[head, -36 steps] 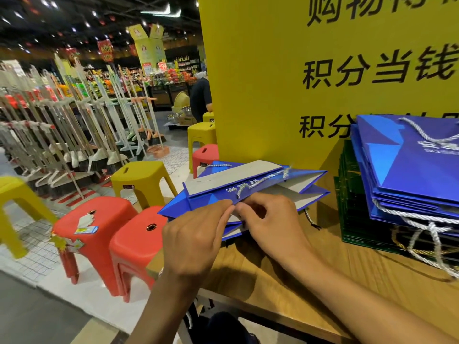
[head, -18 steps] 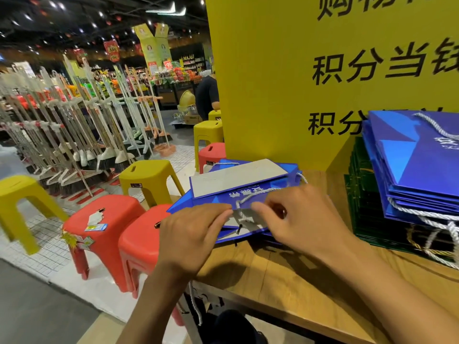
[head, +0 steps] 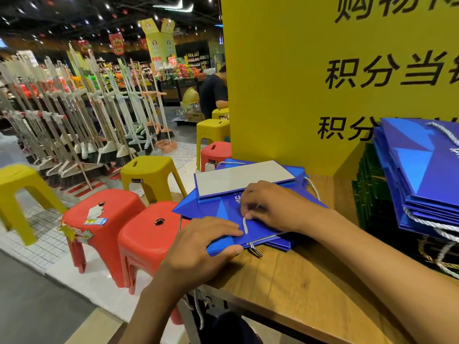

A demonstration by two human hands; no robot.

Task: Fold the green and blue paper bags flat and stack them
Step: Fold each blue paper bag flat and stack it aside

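**Ana:** What are the hands doing?

**Ben:** The right hand (head: pixel 273 207) has its grip closed on the white rope handle (head: pixel 245 224). Its fingers are curled and pinch the rope on top of the blue paper bag (head: pixel 218 207).

**Ana:** And the other one?

**Ben:** The left hand (head: pixel 201 247) pinches the bag's near corner. Its fingers lie flat on top and its thumb is at the edge.

**Ana:** Where is the bag?

**Ben:** It lies almost flat on the left end of the wooden counter (head: pixel 310 281). Its grey bottom flap (head: pixel 243 180) is folded over on the far side.

**Ana:** Which step is this?

**Ben:** I think it is the last bit of squashing this bag flat and tucking the rope in.

**Ana:** What comes next?

**Ben:** The bag needs a good press. Then it has to go to the right, onto the pile of blue bags (head: pixel 422 175) that sits on the green bags (head: pixel 367 184). That pile leans, so the bag should be laid down straight.
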